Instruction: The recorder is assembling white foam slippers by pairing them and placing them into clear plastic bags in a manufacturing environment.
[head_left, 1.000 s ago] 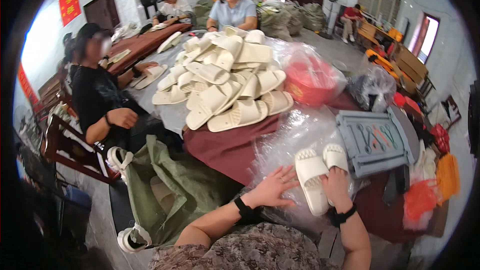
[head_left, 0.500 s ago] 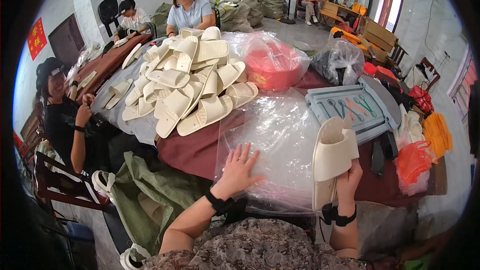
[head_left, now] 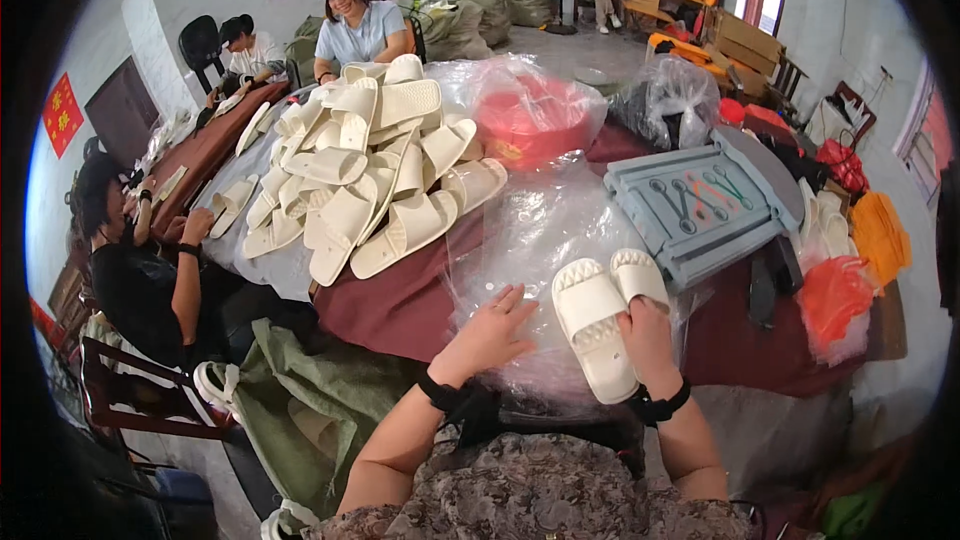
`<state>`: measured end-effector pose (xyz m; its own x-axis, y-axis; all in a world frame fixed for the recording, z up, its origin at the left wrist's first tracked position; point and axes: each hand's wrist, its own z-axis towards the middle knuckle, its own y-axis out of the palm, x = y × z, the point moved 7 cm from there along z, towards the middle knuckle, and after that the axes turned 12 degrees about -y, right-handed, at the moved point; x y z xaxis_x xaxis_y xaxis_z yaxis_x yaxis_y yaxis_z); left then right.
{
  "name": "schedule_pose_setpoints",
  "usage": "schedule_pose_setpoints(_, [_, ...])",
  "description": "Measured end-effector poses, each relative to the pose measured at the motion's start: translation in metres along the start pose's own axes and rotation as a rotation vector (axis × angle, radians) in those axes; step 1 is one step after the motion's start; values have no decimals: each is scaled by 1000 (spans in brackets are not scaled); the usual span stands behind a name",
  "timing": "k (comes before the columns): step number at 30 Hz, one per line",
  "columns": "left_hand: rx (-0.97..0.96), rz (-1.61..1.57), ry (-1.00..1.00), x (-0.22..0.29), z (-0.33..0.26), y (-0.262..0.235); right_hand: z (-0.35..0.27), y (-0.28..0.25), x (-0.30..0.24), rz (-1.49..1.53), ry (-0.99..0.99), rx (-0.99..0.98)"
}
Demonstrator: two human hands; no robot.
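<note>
My right hand (head_left: 650, 343) grips a pair of cream slippers (head_left: 585, 292), soles down and toes pointing away from me, over the front of the table. Beneath them lies a stack of clear plastic bags (head_left: 535, 230). My left hand (head_left: 490, 335) rests on or just above the near left part of the bags, fingers stretched out and holding nothing I can see. To the far left of it rises a large heap of loose cream slippers (head_left: 395, 165).
Behind the bags stands a red tub (head_left: 530, 125) partly covered in plastic. A grey-blue plastic stool (head_left: 640, 185) lies at right, beside an orange-red bag (head_left: 835, 300). A green sack (head_left: 300, 390) hangs at lower left. A person in black (head_left: 140, 270) sits at left; others sit farther back.
My right hand has brought the slippers left over the bags and turned them from edge-on to tops showing. My left hand has shifted slightly right. The person in black has turned toward the table.
</note>
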<state>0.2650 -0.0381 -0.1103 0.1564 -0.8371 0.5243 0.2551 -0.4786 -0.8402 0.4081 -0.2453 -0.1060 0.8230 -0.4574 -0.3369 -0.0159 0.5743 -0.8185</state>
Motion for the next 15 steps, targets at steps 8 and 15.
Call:
schedule_pose_setpoints(8, [31, 233, 84, 6, -5, 10, -21, -39, -4, 247, 37, 73])
schedule_pose_setpoints(15, [135, 332, 135, 17, 9, 30, -49, -74, -40, 411, -46, -36])
